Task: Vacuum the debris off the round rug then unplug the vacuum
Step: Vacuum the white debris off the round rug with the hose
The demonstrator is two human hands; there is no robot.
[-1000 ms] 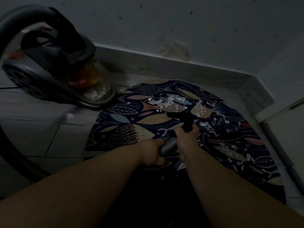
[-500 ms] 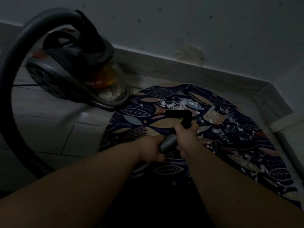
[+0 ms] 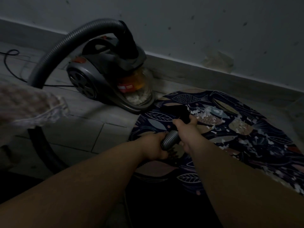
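Debris (image 3: 209, 116) of pale paper-like scraps lay thickest on the round rug (image 3: 158, 116) at centre right of the frame and thinned out in a loose scatter toward the rug's right and lower-right edge. The left and near parts of the rug showed bare pattern with hardly a scrap, which I judged to be ground already covered. The canister vacuum (image 3: 105, 76) stood on the tiled floor (image 3: 74, 132) at upper centre, just beside the rug's upper-left edge. Its clear dust bin (image 3: 138, 97) held a heap of white scraps, so some pickup looked done.

The left hand (image 3: 154, 145) was curled round the ribbed grey hose (image 3: 170, 139) close to its end. The right hand (image 3: 185, 130) gripped the neck of the black nozzle (image 3: 179, 111), whose head lay on the rug at the left margin of the thick patch.

Roughly half the rug seemed left to do, all of it right of the nozzle. The power cord (image 3: 57, 86) trailed off across the floor at upper left, its plug out of view, so I took the unplugging to be undone.
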